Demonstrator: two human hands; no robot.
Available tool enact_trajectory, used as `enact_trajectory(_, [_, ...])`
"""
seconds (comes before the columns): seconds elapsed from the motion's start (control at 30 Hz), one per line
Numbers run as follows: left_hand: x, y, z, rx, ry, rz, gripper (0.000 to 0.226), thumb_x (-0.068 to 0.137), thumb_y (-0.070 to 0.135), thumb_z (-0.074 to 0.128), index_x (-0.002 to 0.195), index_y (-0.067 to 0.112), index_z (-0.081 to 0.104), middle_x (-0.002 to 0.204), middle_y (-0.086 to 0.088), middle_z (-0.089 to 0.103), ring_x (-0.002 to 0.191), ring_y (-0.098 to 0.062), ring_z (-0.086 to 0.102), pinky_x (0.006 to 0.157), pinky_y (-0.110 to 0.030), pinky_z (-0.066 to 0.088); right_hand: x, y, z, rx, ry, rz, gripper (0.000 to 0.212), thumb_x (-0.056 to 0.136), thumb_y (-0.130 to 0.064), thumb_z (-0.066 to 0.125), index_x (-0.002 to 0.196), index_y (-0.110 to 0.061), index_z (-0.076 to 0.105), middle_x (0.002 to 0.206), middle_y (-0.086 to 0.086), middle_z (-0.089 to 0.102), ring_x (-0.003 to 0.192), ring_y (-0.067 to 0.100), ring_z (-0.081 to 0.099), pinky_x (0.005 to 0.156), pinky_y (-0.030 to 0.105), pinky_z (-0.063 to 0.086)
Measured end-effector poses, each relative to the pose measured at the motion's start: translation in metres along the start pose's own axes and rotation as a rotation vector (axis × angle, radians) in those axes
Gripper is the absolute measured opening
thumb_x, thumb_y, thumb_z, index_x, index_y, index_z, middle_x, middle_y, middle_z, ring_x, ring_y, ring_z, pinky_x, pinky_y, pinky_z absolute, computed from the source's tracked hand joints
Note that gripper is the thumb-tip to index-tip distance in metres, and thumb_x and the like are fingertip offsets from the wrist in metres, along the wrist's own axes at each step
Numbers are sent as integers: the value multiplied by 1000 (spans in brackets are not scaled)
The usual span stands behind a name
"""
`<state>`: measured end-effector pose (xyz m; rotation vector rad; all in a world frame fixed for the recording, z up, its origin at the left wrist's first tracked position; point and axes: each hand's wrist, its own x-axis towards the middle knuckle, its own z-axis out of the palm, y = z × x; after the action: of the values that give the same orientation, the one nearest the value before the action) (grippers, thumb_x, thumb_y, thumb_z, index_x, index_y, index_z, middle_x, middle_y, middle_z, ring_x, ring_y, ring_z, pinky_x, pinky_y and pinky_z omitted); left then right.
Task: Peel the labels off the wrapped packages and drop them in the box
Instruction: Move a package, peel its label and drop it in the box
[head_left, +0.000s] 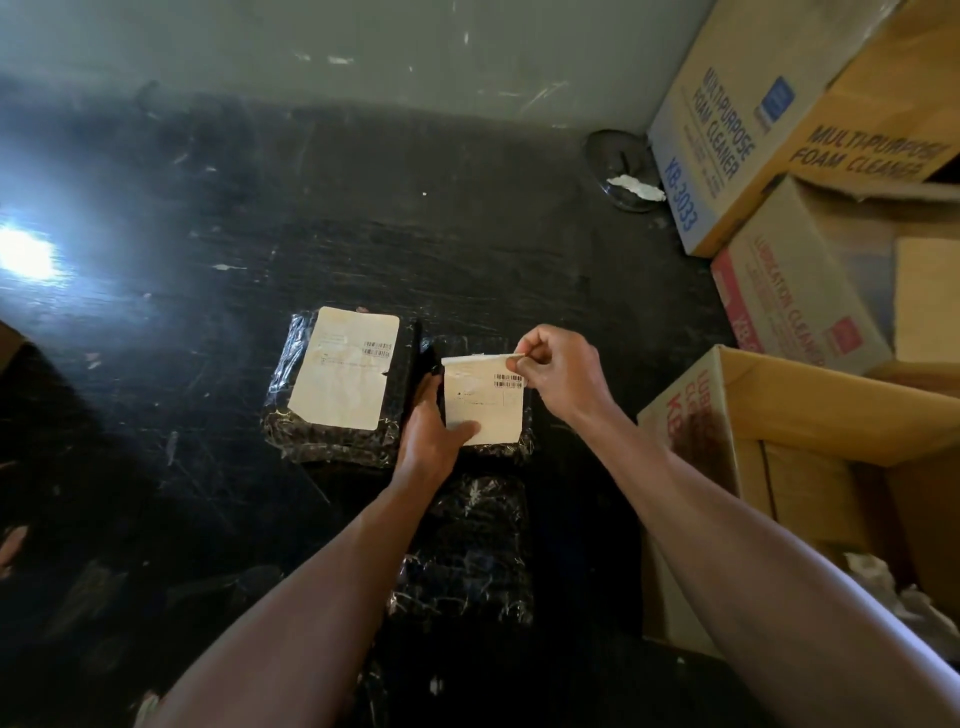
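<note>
Dark scuffed floor (467, 234), pale wall far off, cardboard cartons stacked right; right hand (558, 374) pinched shut on the lifted far edge of the label (485, 410); left hand (431, 436) spread flat, thumb pinning label and wrapped package (514, 449) just left of the open box (779, 405); better peeled low, slow, toward the near side; print unreadable; box cut off right.
</note>
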<state>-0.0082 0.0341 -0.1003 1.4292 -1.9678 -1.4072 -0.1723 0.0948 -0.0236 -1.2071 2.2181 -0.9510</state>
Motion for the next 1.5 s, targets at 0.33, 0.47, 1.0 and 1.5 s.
enact_trajectory(0.33, [-5,-10,-6,65,-75,96,74,73,17,82,138,18,48,133,9,51,119,-9,50,87,-16,42,-14,-13,-12,-29,-4,-15,19,89,-13,73,82,-25,60,87,-4,71,85,8,70,77,35,61])
enact_trajectory(0.47, [-1,-14,-6,171,-94,81,80,74,27,83,143,14,46,155,5,33,142,-10,27,113,-28,26,-10,-22,-33,1,44,-22,17,90,-12,71,84,-23,61,89,-4,71,87,8,70,76,34,62])
enact_trajectory(1.0, [-38,90,14,92,-198,281,68,88,32,70,148,26,38,153,5,36,139,-14,34,106,-27,28,-50,-20,-142,-80,309,95,9,85,-12,77,90,-18,72,88,-6,71,82,7,66,65,15,48])
enact_trajectory(1.5, [-88,172,124,572,-485,804,102,84,76,43,157,15,8,164,-2,-7,149,-16,-12,116,-38,3,-166,62,-219,-98,686,367,12,88,-5,71,98,-6,65,107,6,68,93,17,62,46,8,40])
